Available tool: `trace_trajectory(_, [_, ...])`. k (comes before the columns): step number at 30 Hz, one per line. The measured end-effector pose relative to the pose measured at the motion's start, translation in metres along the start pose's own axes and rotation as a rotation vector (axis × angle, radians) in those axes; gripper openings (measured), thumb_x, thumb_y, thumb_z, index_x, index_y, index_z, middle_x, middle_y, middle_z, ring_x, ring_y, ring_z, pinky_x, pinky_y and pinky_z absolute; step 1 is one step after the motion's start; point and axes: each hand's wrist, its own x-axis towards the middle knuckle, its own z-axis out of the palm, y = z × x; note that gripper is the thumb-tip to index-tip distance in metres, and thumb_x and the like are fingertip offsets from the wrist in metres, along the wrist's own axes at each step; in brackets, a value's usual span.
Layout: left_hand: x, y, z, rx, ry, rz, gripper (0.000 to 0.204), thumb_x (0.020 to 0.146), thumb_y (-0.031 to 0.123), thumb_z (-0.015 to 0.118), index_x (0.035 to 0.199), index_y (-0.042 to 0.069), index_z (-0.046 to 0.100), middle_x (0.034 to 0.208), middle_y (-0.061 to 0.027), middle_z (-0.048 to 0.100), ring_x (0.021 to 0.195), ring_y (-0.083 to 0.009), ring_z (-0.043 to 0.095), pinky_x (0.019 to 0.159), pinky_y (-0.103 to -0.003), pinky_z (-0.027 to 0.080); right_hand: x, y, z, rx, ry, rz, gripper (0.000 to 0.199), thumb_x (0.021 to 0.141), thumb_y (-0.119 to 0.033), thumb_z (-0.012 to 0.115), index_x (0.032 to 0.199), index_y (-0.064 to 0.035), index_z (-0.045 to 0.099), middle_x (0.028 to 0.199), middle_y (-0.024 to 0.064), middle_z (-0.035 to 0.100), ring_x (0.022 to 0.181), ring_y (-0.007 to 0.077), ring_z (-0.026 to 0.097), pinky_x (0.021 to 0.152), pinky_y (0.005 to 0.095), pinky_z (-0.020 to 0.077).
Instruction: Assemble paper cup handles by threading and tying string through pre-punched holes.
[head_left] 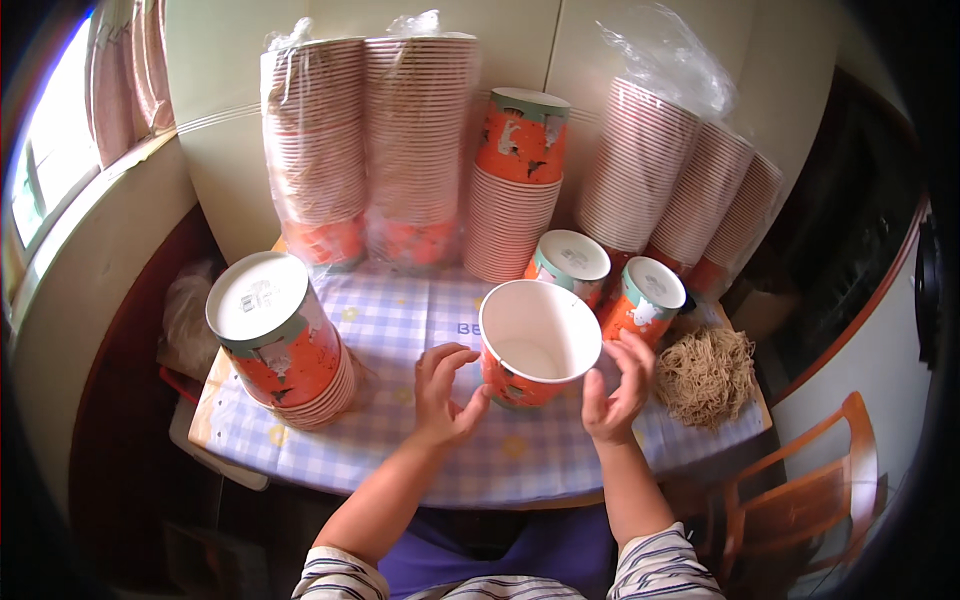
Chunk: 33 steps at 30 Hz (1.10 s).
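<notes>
A large paper bucket, white inside with an orange and green printed outside, stands mouth up near the middle of the table. To its left is my left hand, fingers curved and apart, the thumb tip close to the bucket's wall. My right hand is at the right side, also with spread fingers, its thumb next to the rim. Neither hand grips the bucket; whether a thumb touches it I cannot tell. Two upside-down paper buckets, one behind and one to the right, show white bases.
An inverted bucket stack stands at the left. Tall stacks in clear plastic line the back, beside an unwrapped stack and more wrapped stacks. A tan stringy bundle lies right on the checked tablecloth. A wooden chair stands nearby.
</notes>
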Motion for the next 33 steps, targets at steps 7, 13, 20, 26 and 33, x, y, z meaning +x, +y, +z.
trace_trajectory(7, [0.025, 0.043, 0.009, 0.335, -0.213, 0.409, 0.041, 0.063, 0.014, 0.070, 0.102, 0.009, 0.062, 0.106, -0.0093, 0.060, 0.103, -0.0293, 0.056, 0.091, -0.044, 0.039, -0.049, 0.064, 0.021, 0.482, 0.117, 1.001, 0.023, 0.092, -0.026, 0.056, 0.101, -0.0042, 0.057, 0.091, 0.0025, 0.056, 0.073, 0.0112, 0.048, 0.065, 0.0258, 0.0415])
trace_trajectory(13, [0.038, 0.068, 0.052, 0.440, -0.431, 0.431, 0.022, 0.075, 0.022, 0.069, 0.093, 0.010, 0.064, 0.095, -0.0065, 0.061, 0.098, -0.0246, 0.058, 0.096, -0.048, 0.038, -0.065, 0.085, 0.027, 0.754, -0.015, 1.387, 0.036, 0.092, -0.042, 0.053, 0.101, -0.0081, 0.059, 0.083, 0.0037, 0.060, 0.060, 0.0114, 0.051, 0.053, 0.0269, 0.0414])
trace_trajectory(20, [0.059, 0.050, 0.028, 0.222, -0.531, 0.120, 0.010, 0.075, 0.010, 0.070, 0.083, 0.004, 0.065, 0.080, -0.0098, 0.065, 0.085, -0.0288, 0.060, 0.088, -0.041, 0.042, -0.062, 0.081, 0.025, 0.954, -0.232, 1.510, 0.034, 0.090, -0.039, 0.057, 0.103, -0.0073, 0.059, 0.083, 0.0041, 0.062, 0.062, 0.0123, 0.055, 0.053, 0.0263, 0.0453])
trace_trajectory(26, [0.052, 0.039, 0.008, -0.017, -0.410, -0.056, 0.014, 0.074, 0.004, 0.072, 0.084, 0.002, 0.063, 0.085, -0.0122, 0.065, 0.091, -0.0267, 0.061, 0.092, -0.039, 0.040, -0.051, 0.061, 0.019, 1.286, -0.549, 1.133, 0.041, 0.081, -0.036, 0.072, 0.103, -0.0056, 0.054, 0.086, 0.0039, 0.063, 0.067, 0.0101, 0.058, 0.059, 0.0244, 0.0483])
trace_trajectory(33, [0.034, 0.018, 0.011, 0.027, -0.307, 0.048, 0.015, 0.075, 0.005, 0.073, 0.086, 0.005, 0.062, 0.087, -0.0072, 0.064, 0.098, -0.0254, 0.061, 0.100, -0.046, 0.037, -0.052, 0.048, 0.025, 1.337, -0.440, 1.026, 0.056, 0.072, -0.030, 0.082, 0.109, -0.0039, 0.049, 0.095, 0.0051, 0.064, 0.071, 0.0117, 0.060, 0.060, 0.0268, 0.0501])
